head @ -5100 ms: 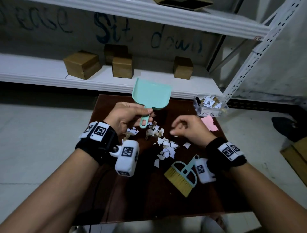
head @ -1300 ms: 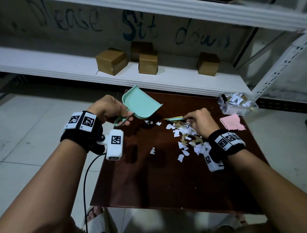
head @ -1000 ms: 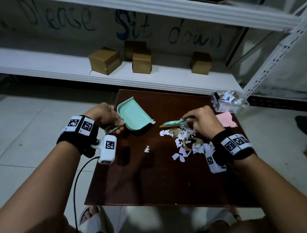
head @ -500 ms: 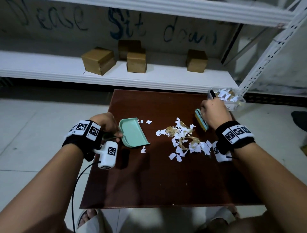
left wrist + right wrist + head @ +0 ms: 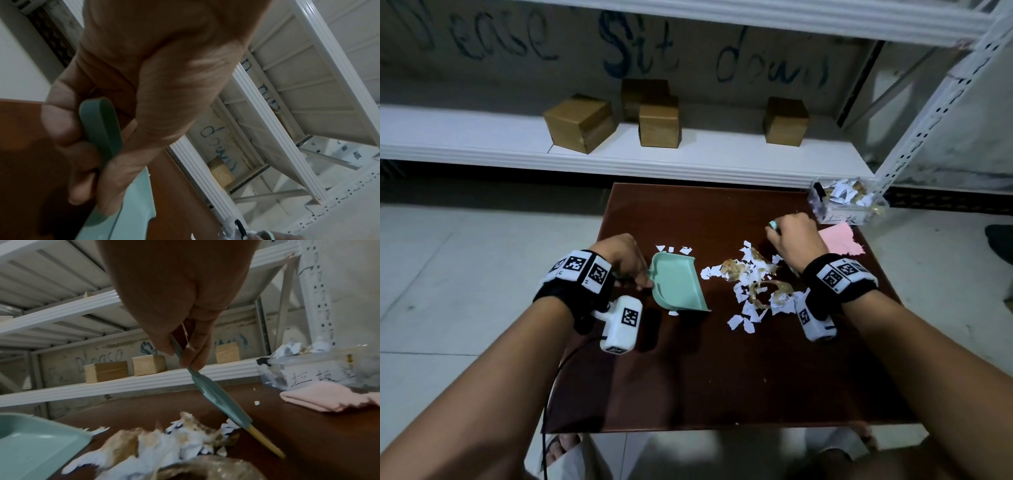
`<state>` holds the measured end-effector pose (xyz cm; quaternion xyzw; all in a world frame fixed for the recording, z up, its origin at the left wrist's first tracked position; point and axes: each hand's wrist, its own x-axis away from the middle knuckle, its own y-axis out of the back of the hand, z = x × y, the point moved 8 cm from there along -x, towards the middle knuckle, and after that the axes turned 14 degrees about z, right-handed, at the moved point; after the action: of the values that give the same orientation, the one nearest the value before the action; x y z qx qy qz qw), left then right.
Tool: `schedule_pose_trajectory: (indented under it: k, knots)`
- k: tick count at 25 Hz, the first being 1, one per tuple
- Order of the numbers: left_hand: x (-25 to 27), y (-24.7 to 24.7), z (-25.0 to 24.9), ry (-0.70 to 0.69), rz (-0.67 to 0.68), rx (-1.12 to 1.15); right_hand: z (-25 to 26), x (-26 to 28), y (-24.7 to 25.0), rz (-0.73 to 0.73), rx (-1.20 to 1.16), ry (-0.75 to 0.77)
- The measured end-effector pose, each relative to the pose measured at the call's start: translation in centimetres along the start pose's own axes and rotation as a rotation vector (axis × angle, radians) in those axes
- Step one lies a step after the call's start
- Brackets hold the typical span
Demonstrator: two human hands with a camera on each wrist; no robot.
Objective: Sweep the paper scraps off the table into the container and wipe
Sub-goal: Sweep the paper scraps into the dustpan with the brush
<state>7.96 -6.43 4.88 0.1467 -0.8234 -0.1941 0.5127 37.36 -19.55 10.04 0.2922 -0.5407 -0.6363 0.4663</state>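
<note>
Nearest on the dark brown table (image 5: 722, 377) lie the lowest white paper scraps (image 5: 751, 291), a loose heap mixed with brownish crumpled pieces, spread between the two hands; the left hand (image 5: 619, 255) sits at the table's left edge, its fingers (image 5: 61, 129) curled round the loop handle of the mint-green dustpan (image 5: 676, 286), thumb along the top; the pan rests on the table with its open mouth toward the heap, just beside the nearest scraps, and a few stray scraps lie past its far edge. On the right side of the heap the right hand (image 5: 792, 240) pinches the thin handle of the mint-green hand brush (image 5: 218, 400) between thumb and fingertips; the brush slants down with its yellowish bristles at the heap's right edge. Beyond that hand lies a folded pink cloth (image 5: 839, 241); behind it, at the far right corner, stands a clear plastic container (image 5: 846, 205) already holding scraps. Farther back, cardboard boxes (image 5: 580, 121) stand on a white shelf (image 5: 482, 137).
</note>
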Motion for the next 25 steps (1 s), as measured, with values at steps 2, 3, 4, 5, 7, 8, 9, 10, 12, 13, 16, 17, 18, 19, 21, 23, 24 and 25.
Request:
schedule_pose_trajectory:
  k: [2, 3, 4, 5, 7, 8, 9, 10, 12, 13, 16, 17, 18, 19, 21, 23, 24, 25]
  knots:
    - [-0.5, -0.6, -1.0, -0.011, 0.021, 0.0, 1.7, 0.4, -0.6, 0.007, -0.034, 0.033]
    - [-0.8, -0.9, -1.6, -0.02, 0.029, 0.003, 2.4, 0.5, -0.8, 0.007, -0.056, 0.046]
    - [-1.1, -1.2, -2.2, -0.029, 0.029, 0.001, 2.9, 0.6, -0.9, 0.005, -0.081, 0.056]
    - [-1.3, -1.5, -2.8, -0.036, 0.025, -0.008, 3.4, 0.6, -0.9, 0.001, -0.104, 0.068]
    - [-1.8, -2.0, -4.0, -0.039, 0.012, -0.027, 4.3, 0.8, -0.9, -0.01, -0.142, 0.095]
    - [-2.0, -2.3, -4.6, -0.044, 0.01, -0.03, 4.7, 0.9, -1.0, -0.014, -0.162, 0.105]
    - [-2.3, -2.6, -5.2, -0.051, 0.018, -0.021, 5.1, 1.0, -1.0, -0.016, -0.183, 0.114]
    - [-2.4, -3.1, -5.6, -0.055, 0.033, -0.006, 5.5, 1.1, -1.0, -0.02, -0.202, 0.124]
    - [-2.8, -3.7, -6.1, -0.054, 0.064, 0.012, 6.1, 1.2, -0.9, -0.027, -0.243, 0.142]
    - [-3.0, -3.9, -6.2, -0.051, 0.077, 0.016, 6.2, 1.2, -0.8, -0.032, -0.257, 0.151]
    - [-3.6, -4.1, -6.2, -0.046, 0.102, 0.037, 6.2, 1.4, -0.9, -0.04, -0.256, 0.181]
    - [-3.7, -4.2, -6.2, -0.044, 0.115, 0.016, 6.2, 1.5, -0.9, -0.04, -0.252, 0.191]
    - [-3.7, -4.5, -6.1, -0.041, 0.134, -0.018, 6.2, 1.6, -0.8, -0.045, -0.25, 0.197]
    - [-3.7, -4.7, -6.1, -0.037, 0.152, -0.052, 6.1, 1.7, -0.7, -0.057, -0.256, 0.195]
    - [-3.8, -5.2, -5.9, -0.037, 0.178, -0.095, 5.4, 1.7, -0.1, -0.092, -0.279, 0.163]
    - [-4.0, -5.5, -5.8, -0.049, 0.188, -0.1, 4.5, 1.6, 0.6, -0.131, -0.36, 0.134]
    - [-4.0, -5.6, -5.8, -0.059, 0.19, -0.094, 4.0, 1.6, 1.1, -0.151, -0.411, 0.127]
    - [-4.1, -5.5, -5.8, -0.066, 0.187, -0.083, 3.5, 1.7, 1.6, -0.175, -0.47, 0.122]
